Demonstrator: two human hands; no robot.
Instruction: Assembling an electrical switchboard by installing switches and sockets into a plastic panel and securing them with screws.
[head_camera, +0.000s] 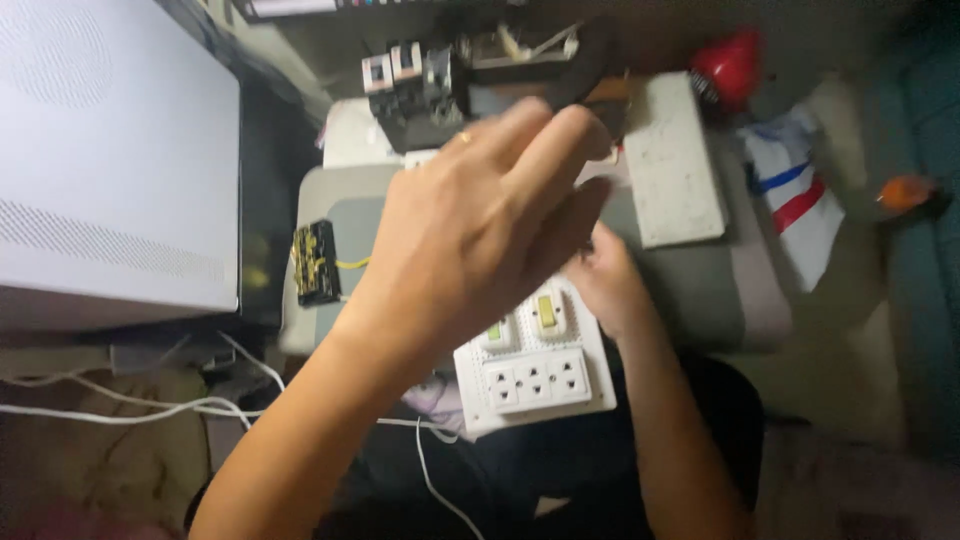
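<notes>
Head view: white socket panel sits nearest me at the worktop edge, two switches above three outlets. My right hand touches its top edge, grip hidden, can't tell. My left hand hovers above it, fingers loosely spread, pinching nothing. Small black-and-yellow part left, black breakers and pale slab further back.
</notes>
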